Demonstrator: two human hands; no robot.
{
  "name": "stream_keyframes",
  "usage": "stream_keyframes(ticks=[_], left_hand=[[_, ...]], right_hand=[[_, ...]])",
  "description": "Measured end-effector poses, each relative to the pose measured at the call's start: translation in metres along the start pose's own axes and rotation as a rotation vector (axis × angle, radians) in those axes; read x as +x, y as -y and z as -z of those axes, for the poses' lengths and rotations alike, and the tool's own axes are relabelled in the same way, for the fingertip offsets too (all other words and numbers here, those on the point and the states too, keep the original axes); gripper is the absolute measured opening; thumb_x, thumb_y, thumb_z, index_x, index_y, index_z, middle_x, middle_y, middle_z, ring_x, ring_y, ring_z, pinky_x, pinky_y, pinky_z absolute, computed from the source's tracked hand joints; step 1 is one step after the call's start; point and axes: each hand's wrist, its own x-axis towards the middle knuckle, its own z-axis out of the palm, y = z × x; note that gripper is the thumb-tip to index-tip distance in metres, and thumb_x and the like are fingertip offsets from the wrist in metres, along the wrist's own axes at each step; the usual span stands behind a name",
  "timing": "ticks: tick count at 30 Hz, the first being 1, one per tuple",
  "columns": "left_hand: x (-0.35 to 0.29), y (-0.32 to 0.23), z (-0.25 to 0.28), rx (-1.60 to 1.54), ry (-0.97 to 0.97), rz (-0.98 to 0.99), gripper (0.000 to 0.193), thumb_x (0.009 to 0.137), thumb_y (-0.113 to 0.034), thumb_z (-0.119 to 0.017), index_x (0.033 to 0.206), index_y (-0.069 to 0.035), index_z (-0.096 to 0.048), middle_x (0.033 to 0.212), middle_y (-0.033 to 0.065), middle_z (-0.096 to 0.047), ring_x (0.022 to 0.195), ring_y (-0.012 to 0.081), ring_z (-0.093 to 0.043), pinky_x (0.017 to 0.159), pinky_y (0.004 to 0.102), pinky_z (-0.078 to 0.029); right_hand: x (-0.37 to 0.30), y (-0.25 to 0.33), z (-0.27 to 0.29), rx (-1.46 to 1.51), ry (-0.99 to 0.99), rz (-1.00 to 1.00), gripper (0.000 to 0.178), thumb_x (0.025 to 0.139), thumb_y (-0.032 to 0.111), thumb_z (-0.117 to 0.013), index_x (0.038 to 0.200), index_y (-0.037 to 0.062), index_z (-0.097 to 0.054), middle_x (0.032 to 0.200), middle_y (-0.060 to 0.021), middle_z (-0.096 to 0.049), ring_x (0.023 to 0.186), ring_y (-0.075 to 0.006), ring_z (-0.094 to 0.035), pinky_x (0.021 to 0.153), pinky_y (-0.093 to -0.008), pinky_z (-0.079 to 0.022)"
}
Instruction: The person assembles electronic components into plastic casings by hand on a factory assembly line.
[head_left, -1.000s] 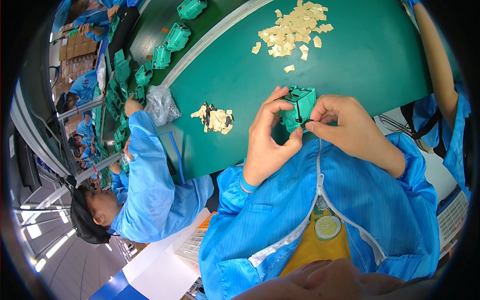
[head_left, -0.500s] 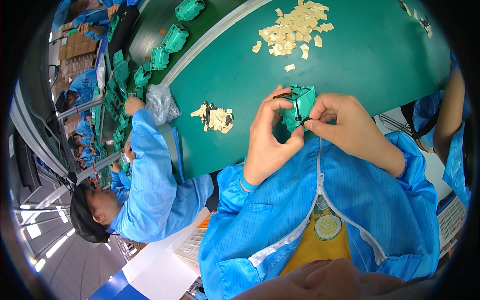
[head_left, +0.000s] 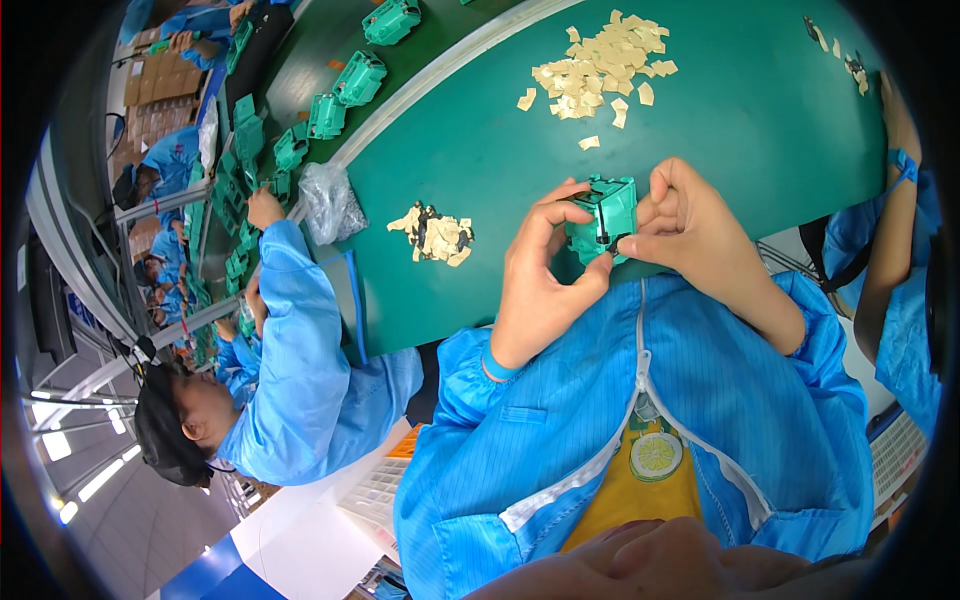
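Observation:
A small green plastic housing (head_left: 619,203) with a black strip (head_left: 602,215) down its side is held up over the near edge of the green table. My left hand (head_left: 545,275) grips it from the left, thumb below and fingers over the top edge. On the right side, my right hand (head_left: 690,225) has its thumb tip against the housing beside the strip's lower end. Its other fingers curl at the housing's right edge, the index finger bent and raised. What lies under the right fingertips is partly hidden.
Beyond the housing lies a pile of cream paper pieces (head_left: 600,70). A smaller heap of cream pieces and black parts (head_left: 437,235) sits left, near a clear plastic bag (head_left: 332,203). More green housings (head_left: 355,80) stand on the conveyor. Co-workers (head_left: 300,350) sit on both sides.
My right hand has loosened from its pinch at the black strip's lower end; its index finger has lifted away. The left hand keeps its hold. The view has shifted slightly.

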Motion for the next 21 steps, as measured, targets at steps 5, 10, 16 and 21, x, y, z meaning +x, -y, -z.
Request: stream_keyframes(ticks=[5,10,16,21], left_hand=[[-0.003,0.000,-0.005,-0.061,-0.067,-0.015,0.044,0.082,0.011,-0.064,0.121,-0.006,-0.052,0.146,0.0168,-0.047,0.144,0.0288,-0.038,0.112,0.0459,-0.040],[-0.007,-0.010,-0.001,-0.119,-0.105,-0.072,0.051,0.085,0.007,-0.068,0.131,-0.004,-0.050,0.144,0.0157,-0.049,0.137,0.0261,-0.045,0.111,0.0421,-0.040],[-0.004,-0.006,-0.002,-0.037,-0.139,-0.133,0.053,0.087,0.002,-0.071,0.135,-0.002,-0.049,0.141,0.0137,-0.052,0.128,0.0232,-0.051,0.108,0.0391,-0.042],[-0.003,0.004,-0.011,-0.042,-0.203,-0.134,0.052,0.086,0.002,-0.073,0.133,-0.001,-0.050,0.136,0.0116,-0.052,0.125,0.0222,-0.052,0.106,0.0360,-0.043]], right_hand=[[0.009,-0.003,0.008,0.102,0.128,-0.052,0.032,0.088,-0.001,-0.072,0.102,0.0061,-0.044,0.084,-0.0028,-0.062,0.078,-0.0069,-0.061,0.066,-0.0202,-0.046],[0.018,-0.003,0.017,0.353,0.190,-0.049,0.024,0.094,0.006,-0.066,0.110,0.0070,-0.048,0.094,-0.0042,-0.066,0.089,-0.0109,-0.063,0.079,-0.0252,-0.047],[0.024,-0.028,0.015,0.649,0.280,-0.079,0.025,0.099,0.011,-0.061,0.121,0.0052,-0.050,0.115,-0.0090,-0.064,0.106,-0.0169,-0.061,0.095,-0.0317,-0.048],[0.024,-0.027,0.007,0.660,0.310,-0.081,0.028,0.099,0.012,-0.061,0.123,0.0031,-0.049,0.119,-0.0104,-0.062,0.111,-0.0186,-0.060,0.098,-0.0332,-0.047]])
